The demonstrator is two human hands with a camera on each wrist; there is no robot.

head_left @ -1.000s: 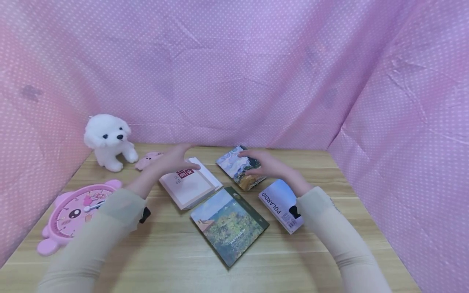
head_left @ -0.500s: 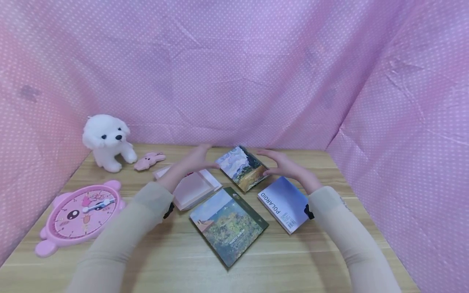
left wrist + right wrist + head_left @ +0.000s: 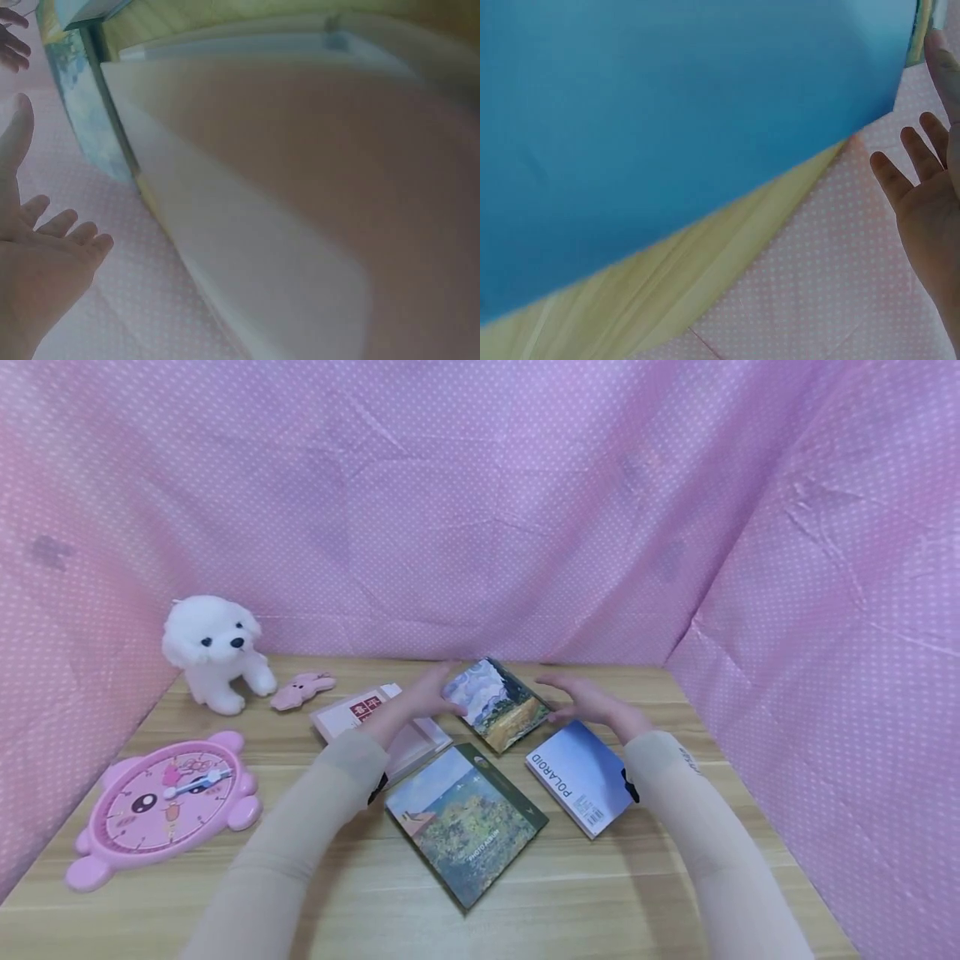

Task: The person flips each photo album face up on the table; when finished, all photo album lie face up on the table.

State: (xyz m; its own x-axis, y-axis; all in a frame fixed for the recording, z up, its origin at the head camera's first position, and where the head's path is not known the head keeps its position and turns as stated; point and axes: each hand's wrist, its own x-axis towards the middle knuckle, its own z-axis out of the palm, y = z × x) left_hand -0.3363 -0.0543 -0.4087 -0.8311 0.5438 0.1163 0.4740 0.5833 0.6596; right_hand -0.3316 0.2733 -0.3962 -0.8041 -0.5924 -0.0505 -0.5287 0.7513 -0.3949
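Observation:
A small painted-cover book with a swirling sky and golden field lies at the back middle of the table. My left hand is at its left edge, thumb and fingers spread apart. On the opposite side my right hand is spread in the same way, its thumb tip close to the right edge. In the left wrist view the left palm shows with fingers extended and nothing in it. The right wrist view shows the right hand likewise, beside the blue cover of the POLAROID book.
A photo album lies front middle. Under the left forearm is a pale book with red lettering, partly hidden. At left are a pink clock, a white plush dog and a small pink plush. Pink dotted cloth walls the table.
My left hand has moved right, from over the pale book to the painted book's left edge. My right hand has shifted right, from over that book to beside its right edge.

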